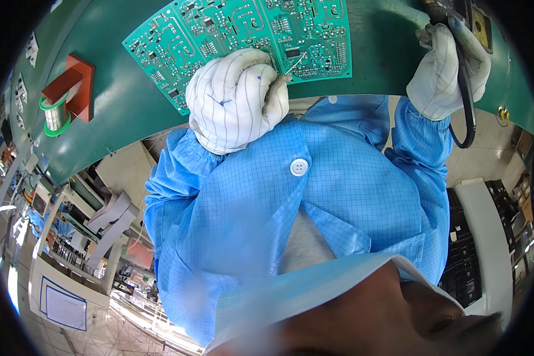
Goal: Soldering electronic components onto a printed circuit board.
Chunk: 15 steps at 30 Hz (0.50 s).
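Note:
A green circuit board [231, 29], dense with small parts, lies on the green table at the top middle. My left hand [237, 98], in a white striped glove, rests closed over the board's near edge. From its fingertips a thin silvery solder wire [299, 64] sticks out above the board. My right hand [442, 74], also gloved, is at the upper right, closed around the handle of a soldering iron. The iron's black cable [469, 107] hangs down beside the wrist. Its tip is hidden near the dark iron stand [436, 10].
A solder spool [55, 115] with green flanges sits on a red-brown holder [86, 89] at the left. Beside the stand is a yellowish sponge in a tray [482, 29]. The green tabletop [130, 127] curves along its near edge; a small yellow socket [503, 113] is at its right.

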### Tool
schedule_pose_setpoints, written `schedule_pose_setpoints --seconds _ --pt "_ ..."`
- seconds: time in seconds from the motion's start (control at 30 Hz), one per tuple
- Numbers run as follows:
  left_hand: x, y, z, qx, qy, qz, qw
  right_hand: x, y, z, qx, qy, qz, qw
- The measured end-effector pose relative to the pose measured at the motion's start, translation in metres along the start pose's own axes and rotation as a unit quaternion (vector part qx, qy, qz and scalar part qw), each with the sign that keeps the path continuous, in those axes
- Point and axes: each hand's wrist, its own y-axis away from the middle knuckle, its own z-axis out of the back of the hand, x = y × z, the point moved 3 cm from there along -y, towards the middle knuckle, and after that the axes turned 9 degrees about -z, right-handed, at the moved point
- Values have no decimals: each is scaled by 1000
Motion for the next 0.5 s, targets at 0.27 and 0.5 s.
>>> schedule_pose_setpoints --seconds 0.27,0.5 --pt "-5 5 7 5 1 -1 1000 2 0 1 2 -9 -37 999" --pt "-12 17 14 49 29 -2 998 -1 0 1 -4 -3 -46 999"
